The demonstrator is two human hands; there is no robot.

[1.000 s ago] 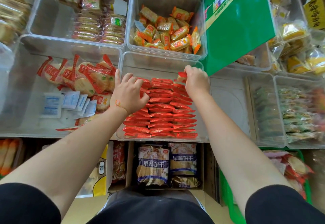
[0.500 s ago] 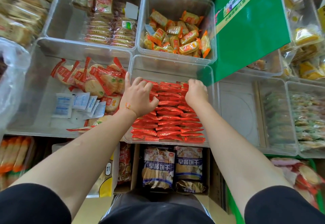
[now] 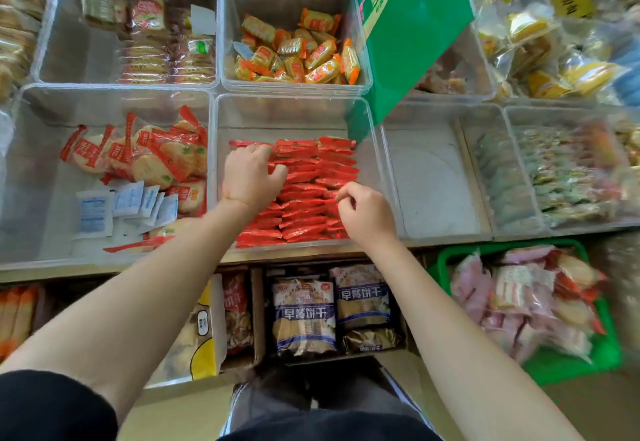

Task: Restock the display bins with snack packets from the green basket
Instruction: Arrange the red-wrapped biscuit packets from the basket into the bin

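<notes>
Rows of red snack packets [image 3: 311, 181] fill the clear middle bin [image 3: 294, 115] at the front. My left hand [image 3: 251, 177] lies on the left row, its fingers bent over the packets' edges. My right hand [image 3: 363, 212] hovers over the near right corner of the rows with its fingers curled and thumb against forefinger; nothing shows between them. The green basket [image 3: 602, 354] stands at the lower right, below the shelf, holding pink and red-trimmed snack packets [image 3: 519, 295].
The left bin [image 3: 41, 177] holds round rice crackers and white sachets. Orange packets [image 3: 298, 56] fill the bin behind. A green card box [image 3: 412, 35] leans over the back right. The bin to the right [image 3: 429, 184] is bare. Boxed biscuit bags [image 3: 304, 312] sit below.
My right hand has drawn back from the far end of the red rows to their near right corner. My left hand stayed on the left row, with its fingers more bent.
</notes>
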